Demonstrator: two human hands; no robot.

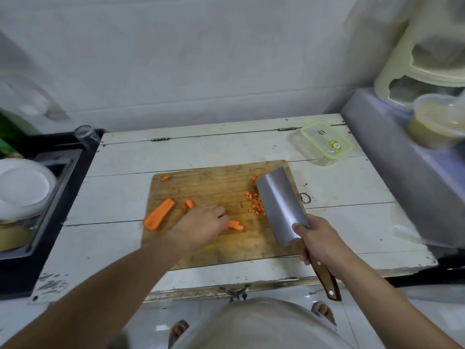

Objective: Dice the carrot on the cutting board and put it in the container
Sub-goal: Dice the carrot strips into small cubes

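I'm looking down on a white painted wooden table (pixel 120 197), planks scuffed, paint chipping at the near edge, set against a pale wall (pixel 201 59). Wooden cutting board (pixel 214 187) is lying in the middle of it. Far right corner of the table, clear container (pixel 324 144) w/ green rim is sitting open-topped, well apart from the board. Left of the table, a dark sink (pixel 50 172) is holding white plates (pixel 25 187); a clear glass (pixel 85 134) is lying by the table's far left corner. Right side, a grey box (pixel 402 159) is carrying a tub of yellowish stuff (pixel 435 122) and a cream plastic piece (pixel 415 59).

Now the grip. Left hand (pixel 201 225) is resting palm-down on the board, fingertips curling onto a few carrot sticks (pixel 235 225) and pinning them. Right hand (pixel 322 243) is clenching the cleaver (pixel 281 207) by its wooden handle, thumb up on the blade's flat; blade is tilting over the board's right side, just beside the pile of diced carrot (pixel 256 204).

Rest of the carrot: a big half piece (pixel 158 214) is lying at the board's left edge, a smaller chunk (pixel 190 204) just beside the left hand, a scrap (pixel 165 177) at the far left corner. Can't tell whether the blade edge is touching the board.
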